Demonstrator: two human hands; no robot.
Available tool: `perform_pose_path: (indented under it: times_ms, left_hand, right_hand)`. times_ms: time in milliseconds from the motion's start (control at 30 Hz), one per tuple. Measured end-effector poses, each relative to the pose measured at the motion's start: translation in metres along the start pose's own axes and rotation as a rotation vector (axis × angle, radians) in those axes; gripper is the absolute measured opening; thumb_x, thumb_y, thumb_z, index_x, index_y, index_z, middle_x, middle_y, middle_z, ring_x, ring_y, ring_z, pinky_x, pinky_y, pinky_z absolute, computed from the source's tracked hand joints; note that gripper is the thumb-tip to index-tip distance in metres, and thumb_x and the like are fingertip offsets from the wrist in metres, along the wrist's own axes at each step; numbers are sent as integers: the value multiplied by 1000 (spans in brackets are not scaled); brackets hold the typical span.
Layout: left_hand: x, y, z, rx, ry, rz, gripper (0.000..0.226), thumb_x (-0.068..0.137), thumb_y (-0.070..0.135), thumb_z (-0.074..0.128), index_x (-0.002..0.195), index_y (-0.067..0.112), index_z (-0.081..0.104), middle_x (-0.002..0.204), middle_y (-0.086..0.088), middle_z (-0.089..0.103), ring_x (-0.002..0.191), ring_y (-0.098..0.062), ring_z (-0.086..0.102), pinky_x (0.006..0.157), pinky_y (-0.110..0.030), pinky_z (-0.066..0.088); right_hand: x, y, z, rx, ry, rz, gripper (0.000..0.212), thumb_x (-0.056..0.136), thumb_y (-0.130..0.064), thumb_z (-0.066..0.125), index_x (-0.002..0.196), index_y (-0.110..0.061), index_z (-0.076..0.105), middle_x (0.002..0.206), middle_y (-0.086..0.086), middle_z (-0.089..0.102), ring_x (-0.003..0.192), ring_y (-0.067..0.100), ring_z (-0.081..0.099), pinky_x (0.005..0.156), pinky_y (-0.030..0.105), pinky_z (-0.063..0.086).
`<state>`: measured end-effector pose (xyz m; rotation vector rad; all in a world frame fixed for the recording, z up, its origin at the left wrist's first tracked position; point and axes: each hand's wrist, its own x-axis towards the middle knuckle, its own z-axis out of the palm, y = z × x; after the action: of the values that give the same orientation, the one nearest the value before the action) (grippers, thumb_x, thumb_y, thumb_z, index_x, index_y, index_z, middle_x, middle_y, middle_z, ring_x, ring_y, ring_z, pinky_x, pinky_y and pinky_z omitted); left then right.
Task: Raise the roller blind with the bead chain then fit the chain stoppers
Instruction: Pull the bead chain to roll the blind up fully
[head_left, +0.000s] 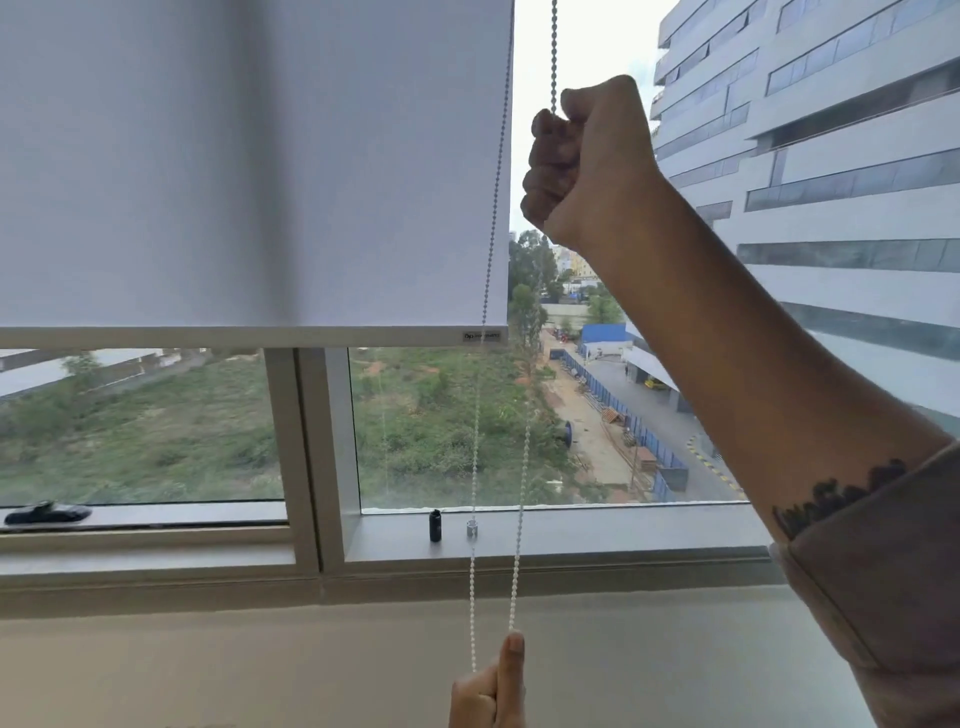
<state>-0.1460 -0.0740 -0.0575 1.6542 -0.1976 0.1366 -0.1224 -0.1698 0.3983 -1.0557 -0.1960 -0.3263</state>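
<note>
A: What filled the upper left of the frame?
B: The roller blind (249, 166), its bottom bar crossing mid-height.

A: And the hands?
B: The right hand (587, 166), raised at upper centre-right, was fisted around the right strand of the bead chain (524, 447). The left hand (488, 691), at the bottom edge, had its grip pinched on the chain's lower end, thumb upright.

A: Anything smaller?
B: On the window sill (597, 535), lower centre, stood a black stopper (435, 525) just beside a clear stopper (471, 529), both apart from the hands.
</note>
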Motion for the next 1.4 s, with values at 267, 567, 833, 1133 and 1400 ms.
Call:
perform_pose_path:
  times_ms: [267, 567, 833, 1133, 1400]
  left_hand:
    - [16, -18, -15, 130, -35, 8, 66, 106, 45, 55, 48, 21, 35, 44, 8, 35, 44, -12, 35, 51, -29, 26]
    - [43, 14, -26, -77, -205, 46, 82, 105, 63, 26, 83, -2, 70, 61, -7, 65, 62, -16, 64, 65, -23, 50]
    - [86, 115, -42, -108, -78, 203, 70, 101, 62, 35, 103, 5, 76, 95, -21, 79, 82, -20, 75, 76, -28, 56]
    - [141, 259, -59, -178, 13, 414, 72, 111, 61, 29, 113, 5, 74, 103, -20, 80, 96, -29, 79, 89, -47, 60]
    - [156, 377, -48, -196, -30, 476, 71, 110, 64, 28, 114, 11, 75, 99, -12, 82, 97, -27, 82, 91, -43, 63]
  right_hand:
    - [-13, 22, -2, 79, 37, -133, 46, 94, -17, 45, 54, -28, 26, 51, -8, 16, 43, 17, 9, 42, 21, 15]
    - [-29, 42, -11, 96, -49, -161, 46, 96, -18, 45, 59, -29, 20, 53, -7, 11, 47, 18, 4, 42, 23, 13]
    - [-36, 77, -26, 142, -62, -117, 51, 99, -19, 47, 51, -28, 32, 48, -9, 18, 42, 14, 8, 38, 21, 14]
    - [-46, 116, -43, 158, -88, -101, 56, 102, -21, 47, 47, -26, 39, 42, -9, 23, 35, 11, 12, 35, 21, 16]
    - [-56, 161, -61, 126, -18, -18, 49, 97, -21, 50, 51, -29, 35, 45, -10, 21, 39, 12, 10, 40, 26, 8]
